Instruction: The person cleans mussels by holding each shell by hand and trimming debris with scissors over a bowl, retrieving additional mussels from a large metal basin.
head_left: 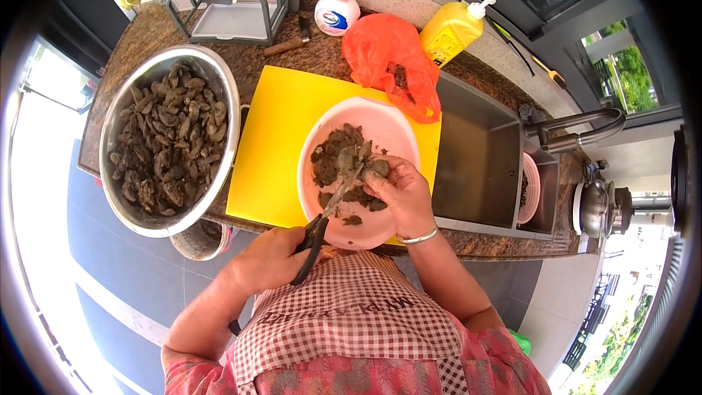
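My left hand (274, 260) is wrapped round the black handles of a pair of scissors (314, 238). The blades point up and right over a pink bowl (402, 139), their tips at a muddy, dark lump (376, 168). That lump, which looks like a shellfish, is pinched in the fingers of my right hand (402, 194), above the bowl. More dark, muddy pieces (329, 161) lie inside the bowl. Under the bowl is a yellow board (274, 132). Mud hides the exact outline of the held piece.
A large metal basin (229, 139) of dark shells stands left. Behind the board are a red plastic bag (380, 44), a pink pump bottle (338, 11), a brown-handled tool (285, 47) and a yellow bottle (450, 29). The sink (475, 153) and tap (585, 128) are right.
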### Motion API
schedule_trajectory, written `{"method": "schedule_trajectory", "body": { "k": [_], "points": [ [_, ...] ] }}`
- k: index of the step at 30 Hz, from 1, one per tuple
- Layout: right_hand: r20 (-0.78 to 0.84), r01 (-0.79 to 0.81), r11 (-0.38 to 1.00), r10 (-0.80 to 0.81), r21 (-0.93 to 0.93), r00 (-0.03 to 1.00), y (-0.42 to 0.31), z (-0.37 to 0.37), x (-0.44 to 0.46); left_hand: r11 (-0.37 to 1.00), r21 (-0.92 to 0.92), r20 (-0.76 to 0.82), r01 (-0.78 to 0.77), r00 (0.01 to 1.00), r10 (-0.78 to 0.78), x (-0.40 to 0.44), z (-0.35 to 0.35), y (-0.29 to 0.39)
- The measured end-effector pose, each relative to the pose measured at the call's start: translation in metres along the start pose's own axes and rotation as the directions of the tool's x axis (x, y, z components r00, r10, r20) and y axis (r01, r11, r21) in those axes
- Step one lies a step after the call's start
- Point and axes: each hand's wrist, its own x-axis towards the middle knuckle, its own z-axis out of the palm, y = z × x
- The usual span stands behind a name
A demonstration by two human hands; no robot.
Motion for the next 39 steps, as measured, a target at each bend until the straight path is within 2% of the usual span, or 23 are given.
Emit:
{"method": "schedule_trajectory", "body": {
  "k": [1,4,7,10,13,16,20,22,23,25,28,29,32,35,38,39],
  "points": [
    [-0.002,0.011,1.000,-0.011,-0.010,1.000,0.000,0.001,0.000,0.999,0.036,-0.019,0.005,1.000,-0.005,-0.004,-0.001,0.005],
    [-0.089,-0.104,0.987,0.116,0.122,0.989,-0.005,0.005,-0.002,0.997,0.082,-0.029,0.009,1.000,-0.007,-0.008,-0.004,0.013],
    [-0.048,-0.014,1.000,0.015,0.028,0.999,-0.004,0.006,-0.003,0.994,0.105,-0.060,0.009,0.998,-0.003,-0.005,-0.003,0.010],
    [-0.045,0.149,0.985,-0.154,-0.091,0.987,0.003,0.004,-0.002,0.990,0.143,-0.103,0.019,0.995,-0.004,-0.005,-0.001,0.010],
    [-0.064,0.219,0.942,-0.242,-0.252,0.968,-0.001,0.009,-0.007,0.978,0.208,-0.176,0.019,0.984,0.018,-0.007,0.002,0.013],
    [-0.039,0.313,0.905,-0.338,-0.289,0.940,-0.002,0.012,-0.010,0.977,0.214,-0.177,-0.017,0.983,0.056,-0.007,0.004,0.009],
    [-0.036,0.307,0.908,-0.331,-0.284,0.943,0.000,0.008,-0.009,0.979,0.188,-0.133,-0.080,0.985,0.106,-0.005,0.003,-0.002],
    [-0.015,0.324,0.887,-0.348,-0.329,0.937,0.004,0.005,-0.010,0.960,0.260,-0.142,-0.104,0.979,0.144,-0.006,0.001,-0.003],
    [0.013,0.300,0.904,-0.311,-0.306,0.950,0.005,0.001,-0.009,0.948,0.296,-0.145,-0.115,0.976,0.163,-0.007,0.001,-0.004],
    [0.070,0.246,0.933,-0.236,-0.264,0.969,0.003,-0.006,-0.007,0.995,0.013,-0.015,-0.099,0.995,0.100,-0.005,-0.002,-0.014],
    [-0.015,0.021,0.992,-0.020,0.127,1.000,-0.002,-0.004,-0.005,0.941,-0.334,0.188,0.043,0.982,0.022,-0.008,-0.012,-0.008],
    [-0.010,-0.003,0.993,0.004,0.115,1.000,-0.003,-0.006,-0.004,0.898,-0.425,0.258,0.110,0.966,0.003,-0.010,-0.014,-0.005],
    [0.034,-0.058,0.996,0.056,0.067,0.998,-0.005,-0.014,-0.003,0.903,-0.426,0.258,0.044,0.963,0.075,-0.007,-0.012,-0.011],
    [0.095,-0.081,0.997,0.080,0.012,0.992,-0.007,-0.017,-0.002,0.982,-0.107,0.108,-0.154,0.980,0.165,-0.003,-0.007,-0.023],
    [0.086,-0.125,0.992,0.123,0.016,0.989,-0.009,-0.019,-0.001,0.988,-0.057,0.107,-0.145,0.983,0.150,-0.004,-0.008,-0.018],
    [0.090,-0.139,0.990,0.135,0.034,0.987,-0.007,-0.021,-0.001,0.988,-0.101,0.125,-0.113,0.984,0.125,-0.005,-0.009,-0.016]
  ]
}}
